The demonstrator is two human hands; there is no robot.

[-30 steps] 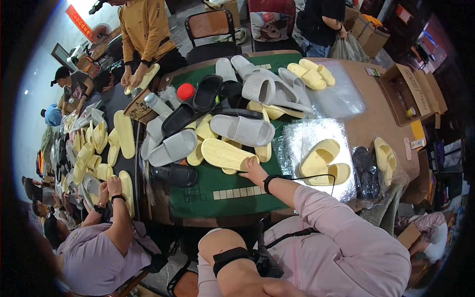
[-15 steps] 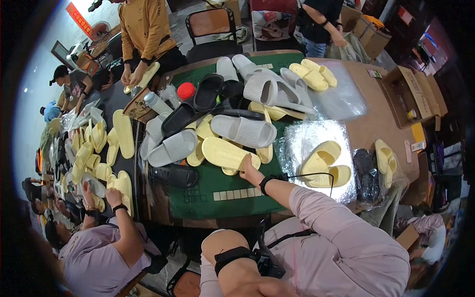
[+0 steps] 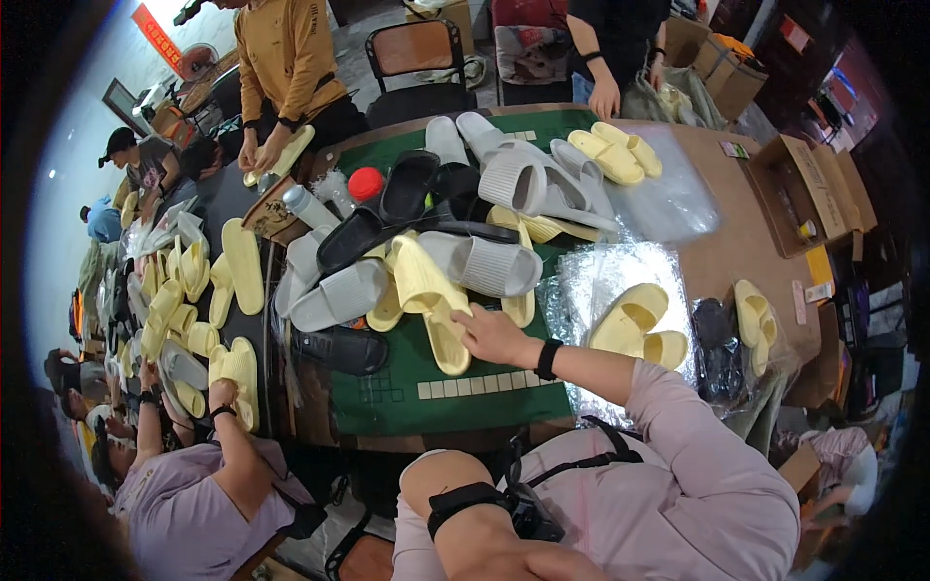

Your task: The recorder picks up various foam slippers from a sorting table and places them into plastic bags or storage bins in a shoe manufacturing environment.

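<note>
My right hand [image 3: 489, 334] reaches out from a pink sleeve with a black wristband and grips the near end of a pale yellow slipper [image 3: 426, 290]. The slipper lies tilted on the green table mat [image 3: 436, 407], at the front of a pile of grey slippers [image 3: 484, 263], black ones and more yellow ones. My left forearm [image 3: 465, 513], with a black strap around it, crosses the bottom of the view. Its hand is out of sight.
A clear bag holding a yellow slipper pair [image 3: 635, 324] lies right of my hand, another bagged set [image 3: 741, 324] beyond it. Open cardboard boxes [image 3: 804, 194] stand at the right. A red-capped bottle [image 3: 366, 182] stands at the back left. Co-workers in lilac [image 3: 194, 484], ochre [image 3: 291, 58] and black handle slippers.
My right hand has turned the yellow slipper from lying flat across the pile to pointing away from me and pulled it a little nearer. The co-worker in lilac has shifted their hands.
</note>
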